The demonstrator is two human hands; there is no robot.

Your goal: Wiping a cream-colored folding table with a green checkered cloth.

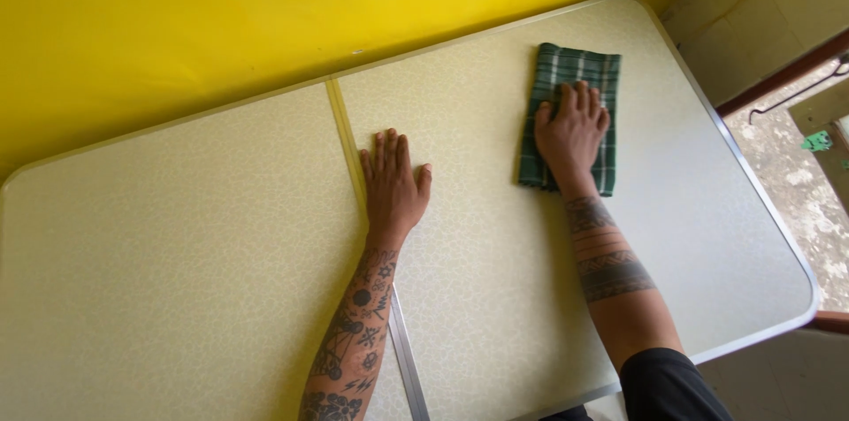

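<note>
Wall: a bright yellow wall (221, 23) is running along the far edge of the desk, meeting a pale tiled wall (752, 5) at the right corner.
Desk: a pale, speckled cream desk (177, 253) with a metal rim and rounded corners is filling most of the view; a seam (349, 156) is crossing it from the far edge toward the near edge, splitting it into two halves.
Cloth: a folded green plaid cloth (575, 72) is lying flat on the right half of the desk, near the far right corner, well apart from the seam.
Right hand: the right hand (573, 131) is pressing down on the cloth with the palm flat and the fingers stretched out toward the wall; it is released rather than clenched, resting on the fabric without gripping it. The tattooed forearm is showing a dark sleeve at the elbow.
Left hand: the left hand (393, 182) is lying flat on the bare desk, fingers together and extended, thumb spread, just beside the seam on its right side; it is holding nothing.
Floor: a patch of rough grey floor (796, 164) is showing beyond the right edge of the desk.
</note>
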